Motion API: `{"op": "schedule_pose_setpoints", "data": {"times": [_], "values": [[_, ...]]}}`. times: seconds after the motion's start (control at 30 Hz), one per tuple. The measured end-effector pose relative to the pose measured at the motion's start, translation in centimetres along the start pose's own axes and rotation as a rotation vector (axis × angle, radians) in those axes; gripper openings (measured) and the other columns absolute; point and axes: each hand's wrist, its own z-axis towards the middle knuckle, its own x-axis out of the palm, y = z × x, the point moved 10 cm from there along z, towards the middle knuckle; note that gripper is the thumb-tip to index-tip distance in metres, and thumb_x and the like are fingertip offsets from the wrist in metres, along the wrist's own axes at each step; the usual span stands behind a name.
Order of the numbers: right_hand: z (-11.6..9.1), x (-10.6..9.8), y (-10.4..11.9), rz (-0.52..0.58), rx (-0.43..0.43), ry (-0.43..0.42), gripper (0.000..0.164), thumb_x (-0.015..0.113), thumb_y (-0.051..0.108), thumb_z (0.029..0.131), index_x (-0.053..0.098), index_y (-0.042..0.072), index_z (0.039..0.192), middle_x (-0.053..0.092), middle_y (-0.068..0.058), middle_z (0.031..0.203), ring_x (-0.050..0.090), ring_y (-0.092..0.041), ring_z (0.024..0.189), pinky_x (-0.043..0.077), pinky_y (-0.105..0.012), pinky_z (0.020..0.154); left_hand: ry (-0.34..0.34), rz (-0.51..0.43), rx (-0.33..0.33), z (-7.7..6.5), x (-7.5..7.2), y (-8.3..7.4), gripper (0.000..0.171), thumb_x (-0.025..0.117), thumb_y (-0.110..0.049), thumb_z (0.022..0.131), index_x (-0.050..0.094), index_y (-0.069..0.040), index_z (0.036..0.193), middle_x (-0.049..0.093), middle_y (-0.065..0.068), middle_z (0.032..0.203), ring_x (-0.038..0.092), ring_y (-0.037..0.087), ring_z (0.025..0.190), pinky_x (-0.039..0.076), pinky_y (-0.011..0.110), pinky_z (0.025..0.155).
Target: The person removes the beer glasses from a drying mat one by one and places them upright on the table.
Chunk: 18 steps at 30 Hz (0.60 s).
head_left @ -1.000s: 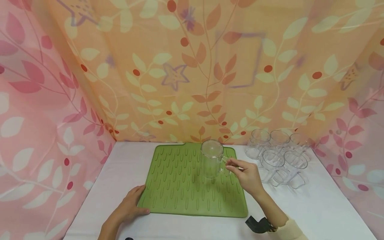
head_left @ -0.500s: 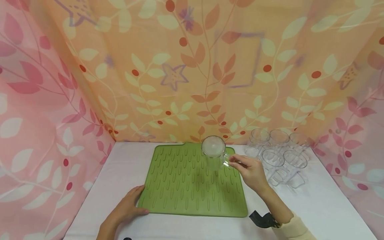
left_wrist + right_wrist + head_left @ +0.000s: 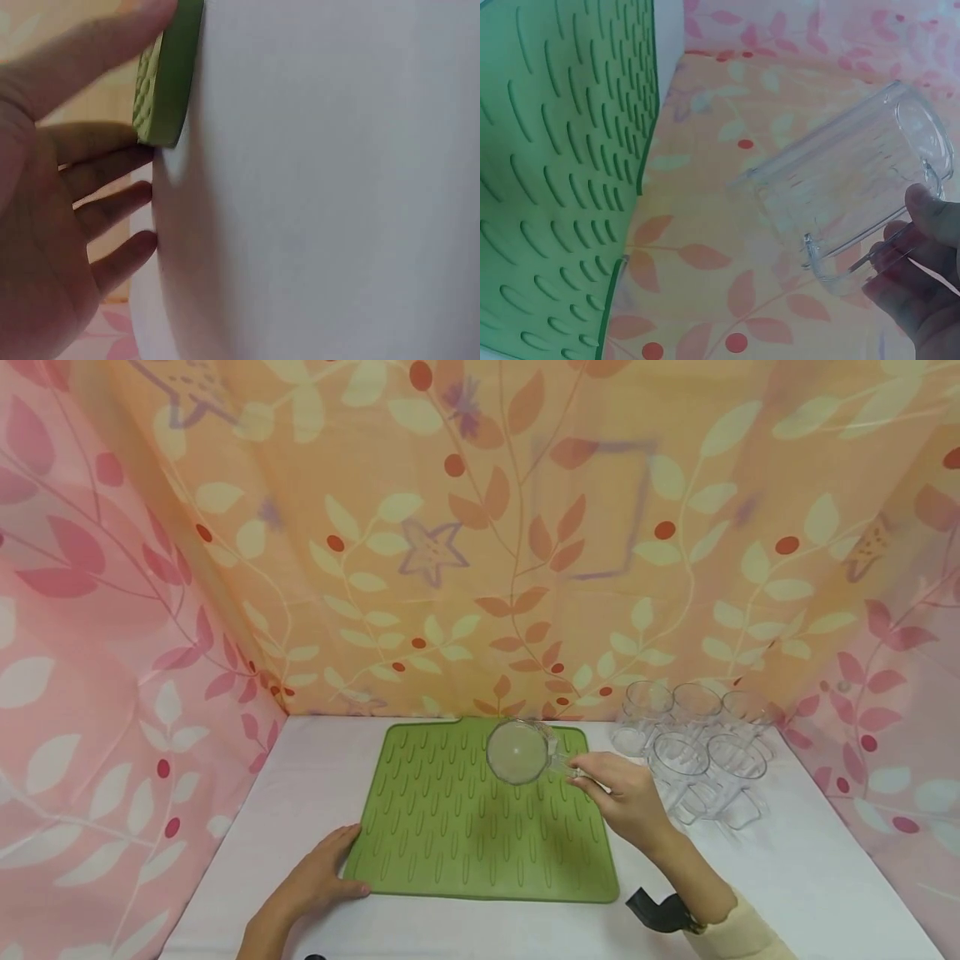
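A clear glass mug (image 3: 517,752) is held over the green ridged mat (image 3: 450,852), with one round end turned up toward the head camera. My right hand (image 3: 626,797) pinches its handle between thumb and fingers. In the right wrist view the mug (image 3: 840,187) hangs at a slant, apart from the mat (image 3: 547,165). My left hand (image 3: 318,872) rests at the mat's front left corner, thumb at the front edge and fingers along the left side. The left wrist view shows those fingers (image 3: 112,202) nearly straight and spread, beside the mat's corner (image 3: 169,82).
Several clear glass mugs (image 3: 682,756) stand grouped at the back right of the white table (image 3: 795,877). Patterned curtains (image 3: 427,610) rise behind and at both sides. A black strap (image 3: 660,912) hangs at my right wrist.
The mug has tilted from nearly upright over the mat until its round end faces the camera, and is lifted. My right hand moved slightly right; the left stays at the corner.
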Motion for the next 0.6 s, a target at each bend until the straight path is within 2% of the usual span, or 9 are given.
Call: {"op": "schedule_pose_setpoints", "data": {"times": [0.1, 0.2, 0.3, 0.47, 0.6], "values": [[0.1, -0.1, 0.8, -0.031, -0.066, -0.013, 0.026, 0.056, 0.026, 0.091, 0.069, 0.004, 0.092, 0.068, -0.003, 0.085, 0.065, -0.016, 0.076, 0.052, -0.02, 0.072, -0.008, 0.026, 0.016, 0.2, -0.3, -0.2, 0.09, 0.079, -0.04, 0.064, 0.041, 0.002, 0.135, 0.04, 0.019, 0.138, 0.031, 0.039, 0.129, 0.025, 0.055, 0.105], [0.1, -0.1, 1.4, -0.026, -0.11, -0.024, 0.028, 0.054, 0.026, 0.092, 0.069, 0.003, 0.091, 0.068, -0.004, 0.085, 0.064, -0.017, 0.076, 0.052, -0.02, 0.072, -0.035, 0.04, 0.013, 0.6, -0.8, -0.4, 0.08, 0.074, -0.041, 0.071, 0.044, -0.001, 0.133, 0.042, 0.018, 0.136, 0.033, 0.039, 0.127, 0.027, 0.056, 0.103], [0.0, 0.0, 1.8, -0.019, -0.146, -0.029, 0.026, 0.056, 0.023, 0.091, 0.069, 0.001, 0.091, 0.068, -0.006, 0.085, 0.064, -0.018, 0.076, 0.053, -0.02, 0.073, -0.111, 0.019, 0.035, 1.2, -1.9, -0.9, 0.069, 0.072, -0.04, 0.075, 0.049, -0.005, 0.13, 0.046, 0.015, 0.133, 0.038, 0.038, 0.125, 0.03, 0.058, 0.1], [-0.4, -0.1, 2.5, -0.036, -0.21, -0.053, 0.024, 0.057, 0.019, 0.091, 0.069, -0.001, 0.092, 0.068, -0.008, 0.086, 0.065, -0.022, 0.077, 0.053, -0.023, 0.075, -0.275, -0.04, 0.128, 2.1, -4.2, -2.7, 0.049, 0.071, -0.031, 0.079, 0.058, -0.009, 0.121, 0.055, 0.009, 0.123, 0.046, 0.033, 0.118, 0.038, 0.055, 0.095], [-0.7, -0.2, 3.1, -0.041, -0.258, -0.076, 0.024, 0.057, 0.016, 0.09, 0.069, -0.004, 0.092, 0.067, -0.012, 0.086, 0.065, -0.026, 0.078, 0.054, -0.027, 0.077, -0.315, -0.11, 0.181, 3.0, -5.2, -4.6, 0.042, 0.068, -0.03, 0.082, 0.059, -0.011, 0.119, 0.057, 0.007, 0.121, 0.048, 0.03, 0.117, 0.04, 0.054, 0.094]]}}
